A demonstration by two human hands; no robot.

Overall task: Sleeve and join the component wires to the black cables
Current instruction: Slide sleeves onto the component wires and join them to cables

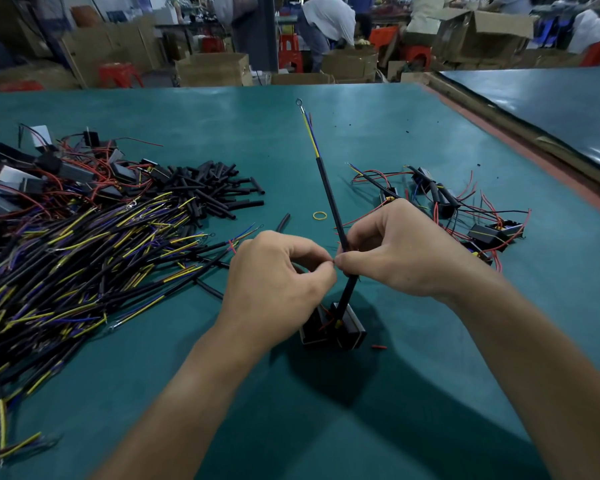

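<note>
Black cable (329,202), centre, pointing to 12 o'clock above component (340,329). Left hand (278,271), right hand (395,251): each grip pinched tight on wire ends (334,262); right also steadies the cable. Join judged under way. Finished units (465,209), 2 o'clock: few. Loose cables (66,254), 9 o'clock: many.

Wire ends pinched between the left hand (281,278) and right hand (399,251): too small to resolve. Component (350,329): left side hidden behind the left wrist. Cable pile (66,254): cut off at the left edge. Background people (329,22): blurred.
</note>
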